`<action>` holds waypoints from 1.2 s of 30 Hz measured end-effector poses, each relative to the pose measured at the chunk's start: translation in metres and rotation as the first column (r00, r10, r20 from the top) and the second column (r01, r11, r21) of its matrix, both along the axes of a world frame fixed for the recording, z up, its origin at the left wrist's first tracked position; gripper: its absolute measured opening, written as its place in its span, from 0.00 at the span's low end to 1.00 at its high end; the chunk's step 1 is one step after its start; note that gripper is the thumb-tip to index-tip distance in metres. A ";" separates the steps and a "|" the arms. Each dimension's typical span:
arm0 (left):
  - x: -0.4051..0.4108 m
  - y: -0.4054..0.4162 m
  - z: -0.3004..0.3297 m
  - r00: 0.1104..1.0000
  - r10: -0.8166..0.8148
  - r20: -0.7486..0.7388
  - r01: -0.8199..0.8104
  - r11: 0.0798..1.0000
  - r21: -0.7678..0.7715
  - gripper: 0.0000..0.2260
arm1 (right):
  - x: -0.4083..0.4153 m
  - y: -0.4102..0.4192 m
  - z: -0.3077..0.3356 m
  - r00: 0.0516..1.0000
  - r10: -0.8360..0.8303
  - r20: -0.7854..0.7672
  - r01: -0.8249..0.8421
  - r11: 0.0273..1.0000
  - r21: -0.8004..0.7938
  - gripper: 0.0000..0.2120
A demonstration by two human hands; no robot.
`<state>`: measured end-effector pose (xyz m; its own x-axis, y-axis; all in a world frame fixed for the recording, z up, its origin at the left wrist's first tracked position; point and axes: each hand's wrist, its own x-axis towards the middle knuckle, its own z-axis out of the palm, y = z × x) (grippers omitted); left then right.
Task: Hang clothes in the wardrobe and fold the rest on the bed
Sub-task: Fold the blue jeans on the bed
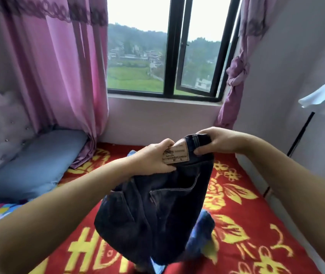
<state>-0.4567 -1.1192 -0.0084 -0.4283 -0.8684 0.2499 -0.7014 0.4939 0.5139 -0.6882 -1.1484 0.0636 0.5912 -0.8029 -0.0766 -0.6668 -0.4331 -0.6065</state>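
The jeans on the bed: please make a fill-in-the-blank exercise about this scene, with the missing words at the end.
1. Both hands hold the dark jeans at the ____.
2. The left hand touches a tan ____ printed with W and L.
3. The blanket under the jeans is ____ with yellow flowers.
4. A blue ____ lies at the head of the bed, left of the right hand.

Missing words: waistband; label; red; pillow

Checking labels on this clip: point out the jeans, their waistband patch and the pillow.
jeans point(157, 214): head view, dark seat panel.
waistband patch point(178, 154): head view, tan label's middle.
pillow point(39, 161): head view, blue top face.
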 end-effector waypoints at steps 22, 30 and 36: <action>0.104 -0.005 0.023 0.985 0.086 0.147 -0.070 0.992 -0.109 0.13 | -0.042 -0.016 -0.063 0.685 -0.310 -0.659 0.172 0.948 -0.267 0.10; 0.140 0.015 0.013 0.433 0.278 0.858 -0.484 0.874 -0.039 0.30 | 0.047 -0.053 -0.034 0.693 -0.407 -0.595 -0.027 0.810 -0.585 0.10; 0.250 0.058 0.020 0.373 0.532 0.760 -0.663 0.726 -0.182 0.25 | 0.192 -0.070 -0.031 0.806 -0.304 -0.509 -0.088 0.788 -0.610 0.04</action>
